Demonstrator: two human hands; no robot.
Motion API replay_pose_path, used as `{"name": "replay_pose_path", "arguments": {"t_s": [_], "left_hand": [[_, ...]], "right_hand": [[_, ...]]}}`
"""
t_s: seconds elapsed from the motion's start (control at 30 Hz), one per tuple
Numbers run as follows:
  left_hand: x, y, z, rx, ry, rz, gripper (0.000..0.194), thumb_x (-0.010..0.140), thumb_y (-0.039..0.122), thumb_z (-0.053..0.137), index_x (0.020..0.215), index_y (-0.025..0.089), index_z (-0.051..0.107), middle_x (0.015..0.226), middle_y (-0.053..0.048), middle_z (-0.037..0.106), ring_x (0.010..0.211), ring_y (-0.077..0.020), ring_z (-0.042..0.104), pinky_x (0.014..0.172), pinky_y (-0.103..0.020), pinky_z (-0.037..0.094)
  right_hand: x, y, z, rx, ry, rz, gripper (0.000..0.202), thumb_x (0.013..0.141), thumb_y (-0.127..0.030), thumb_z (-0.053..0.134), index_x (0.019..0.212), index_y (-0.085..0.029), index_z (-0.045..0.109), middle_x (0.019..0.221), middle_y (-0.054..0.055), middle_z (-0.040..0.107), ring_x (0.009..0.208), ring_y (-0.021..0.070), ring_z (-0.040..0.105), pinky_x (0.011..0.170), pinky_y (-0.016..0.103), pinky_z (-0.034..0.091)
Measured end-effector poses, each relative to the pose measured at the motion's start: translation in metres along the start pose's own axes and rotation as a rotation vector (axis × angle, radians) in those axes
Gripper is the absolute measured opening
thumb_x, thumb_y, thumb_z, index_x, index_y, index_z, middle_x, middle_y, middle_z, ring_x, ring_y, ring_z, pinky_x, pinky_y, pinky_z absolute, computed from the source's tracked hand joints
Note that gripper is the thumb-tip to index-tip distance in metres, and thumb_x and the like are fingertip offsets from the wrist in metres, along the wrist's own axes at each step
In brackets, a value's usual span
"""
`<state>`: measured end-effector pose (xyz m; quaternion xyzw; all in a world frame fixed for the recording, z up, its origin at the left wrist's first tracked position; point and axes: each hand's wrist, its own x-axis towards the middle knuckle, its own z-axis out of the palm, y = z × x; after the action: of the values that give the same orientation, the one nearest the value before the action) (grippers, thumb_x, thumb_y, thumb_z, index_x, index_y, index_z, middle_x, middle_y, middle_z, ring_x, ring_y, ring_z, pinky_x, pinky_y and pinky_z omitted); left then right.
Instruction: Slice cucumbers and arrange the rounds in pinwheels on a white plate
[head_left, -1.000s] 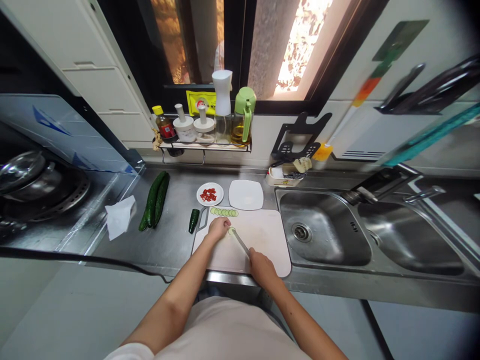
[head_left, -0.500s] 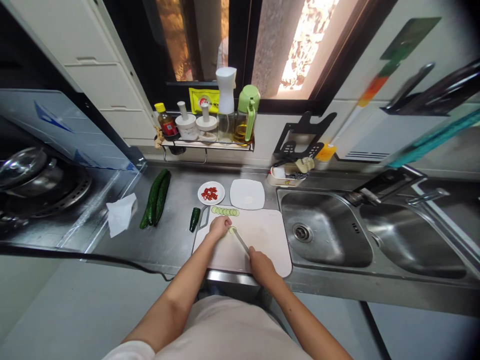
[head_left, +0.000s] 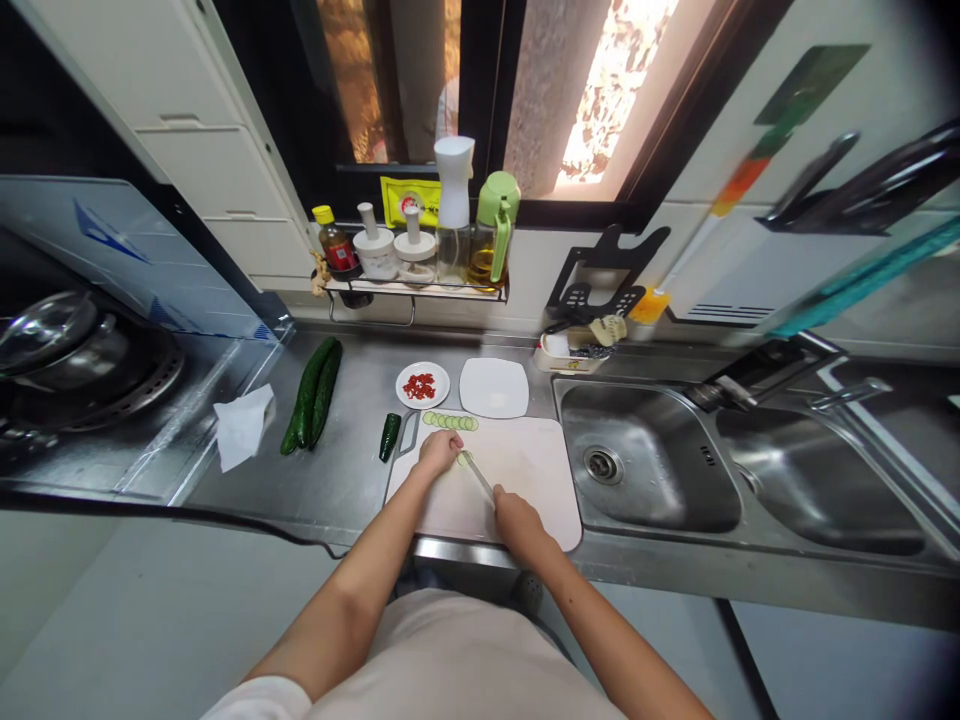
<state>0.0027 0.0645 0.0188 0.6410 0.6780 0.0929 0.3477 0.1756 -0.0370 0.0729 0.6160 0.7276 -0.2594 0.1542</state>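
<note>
My right hand [head_left: 517, 520] is wrapped round the handle of a knife [head_left: 478, 475], its blade slanting up and left over the white cutting board [head_left: 525, 465]. By the blade's tip lies a pale green cucumber slice [head_left: 464, 458]. My left hand [head_left: 439, 452] is closed beside that tip, fingertips together; what they hold, if anything, is too small to make out. A row of overlapping cucumber slices [head_left: 450, 422] lies along the board's far edge. Left of the board rests a dark green cucumber piece [head_left: 389, 438].
Behind the board stand a plate of chopped red pieces [head_left: 419, 385] and a white square plate [head_left: 493, 388]. Whole cucumbers [head_left: 311, 395] and a white paper [head_left: 244, 428] lie left. The sink [head_left: 652, 460] adjoins the board's right side. A condiment shelf [head_left: 420, 290] hangs above.
My right hand and the knife have shifted slightly left. My left hand stays nearly in place beside the blade tip.
</note>
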Motion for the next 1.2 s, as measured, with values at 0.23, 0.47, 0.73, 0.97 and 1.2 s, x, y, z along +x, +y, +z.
{"name": "replay_pose_path", "arguments": {"t_s": [0.23, 0.47, 0.73, 0.97, 1.2], "left_hand": [[-0.003, 0.002, -0.002, -0.005, 0.004, -0.007, 0.018, 0.074, 0.017, 0.058, 0.087, 0.022, 0.07, 0.09, -0.002, 0.071, 0.084, -0.0153, 0.061, 0.074, -0.023, 0.044], [-0.001, 0.001, 0.0, -0.002, 0.004, -0.007, 0.017, 0.074, 0.017, 0.059, 0.086, 0.022, 0.07, 0.089, -0.002, 0.071, 0.082, -0.0149, 0.062, 0.073, -0.023, 0.044], [-0.001, 0.0, 0.0, -0.001, -0.001, 0.0, 0.017, 0.073, 0.018, 0.06, 0.087, 0.022, 0.069, 0.087, -0.001, 0.07, 0.082, -0.0147, 0.061, 0.073, -0.022, 0.043], [-0.003, 0.002, -0.003, 0.003, -0.005, 0.002, 0.018, 0.074, 0.017, 0.058, 0.087, 0.022, 0.069, 0.087, -0.001, 0.07, 0.081, -0.0145, 0.061, 0.073, -0.023, 0.043], [-0.004, 0.002, -0.003, 0.008, -0.001, 0.007, 0.017, 0.074, 0.017, 0.058, 0.086, 0.022, 0.069, 0.089, -0.002, 0.071, 0.083, -0.0155, 0.061, 0.074, -0.024, 0.043]], "right_hand": [[-0.008, 0.001, -0.001, -0.002, -0.041, 0.02, 0.031, 0.087, -0.004, 0.031, 0.111, -0.012, 0.048, 0.098, 0.016, 0.065, 0.096, 0.0236, 0.063, 0.071, 0.029, 0.04], [-0.01, 0.002, 0.002, 0.005, -0.031, 0.019, 0.029, 0.086, -0.005, 0.033, 0.11, -0.013, 0.048, 0.098, 0.016, 0.065, 0.096, 0.0235, 0.063, 0.071, 0.03, 0.041], [-0.003, -0.002, 0.001, -0.007, -0.005, 0.008, 0.033, 0.085, -0.001, 0.031, 0.112, -0.012, 0.047, 0.099, 0.016, 0.065, 0.097, 0.0224, 0.063, 0.073, 0.029, 0.042], [0.0, 0.002, -0.001, -0.039, -0.001, -0.015, 0.034, 0.085, 0.0, 0.031, 0.113, -0.011, 0.047, 0.098, 0.017, 0.066, 0.096, 0.0229, 0.063, 0.073, 0.029, 0.043], [0.0, 0.005, -0.005, -0.05, -0.004, -0.028, 0.032, 0.086, -0.003, 0.034, 0.114, -0.012, 0.048, 0.099, 0.018, 0.065, 0.097, 0.0231, 0.063, 0.076, 0.031, 0.044]]}}
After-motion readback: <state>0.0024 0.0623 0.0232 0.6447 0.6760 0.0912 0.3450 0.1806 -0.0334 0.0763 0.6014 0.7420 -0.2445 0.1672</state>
